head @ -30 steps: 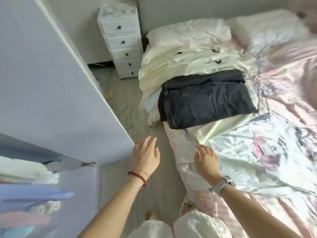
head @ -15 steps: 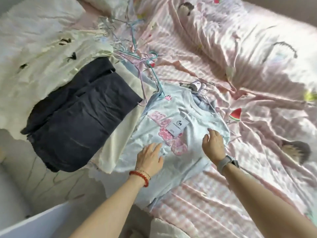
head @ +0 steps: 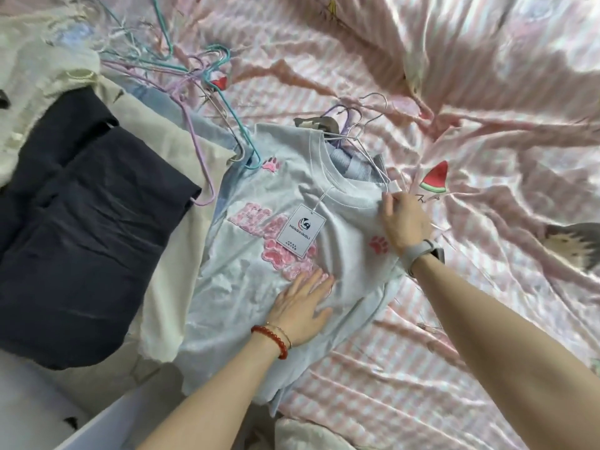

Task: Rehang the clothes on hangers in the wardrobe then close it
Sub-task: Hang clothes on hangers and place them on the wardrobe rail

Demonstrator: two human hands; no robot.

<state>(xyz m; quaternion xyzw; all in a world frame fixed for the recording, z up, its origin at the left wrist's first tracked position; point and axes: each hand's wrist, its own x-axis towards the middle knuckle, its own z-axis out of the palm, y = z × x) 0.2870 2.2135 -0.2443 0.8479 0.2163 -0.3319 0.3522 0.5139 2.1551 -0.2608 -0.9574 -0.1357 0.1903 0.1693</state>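
Pink-striped bedding (head: 373,378), printed with a watermelon slice (head: 435,178), is covering the bed and carrying every item. Toward the bed's near edge a pale blue T-shirt (head: 246,287) is lying flat, showing pink lettering too creased to read and pink paw prints. A white swing tag (head: 300,229) reading "HONGXINGLI" is resting on its chest. Wire hangers (head: 352,123) are sitting at its neckline; a tangle of coloured hangers (head: 194,79) is lying beyond, toward the far left corner. A dark garment (head: 81,222) is lying over cream clothing (head: 175,254) at the left edge. The left hand (head: 300,308) is pressing flat on the shirt, fingers straight. The right hand (head: 402,224) is pinching the shirt's shoulder.
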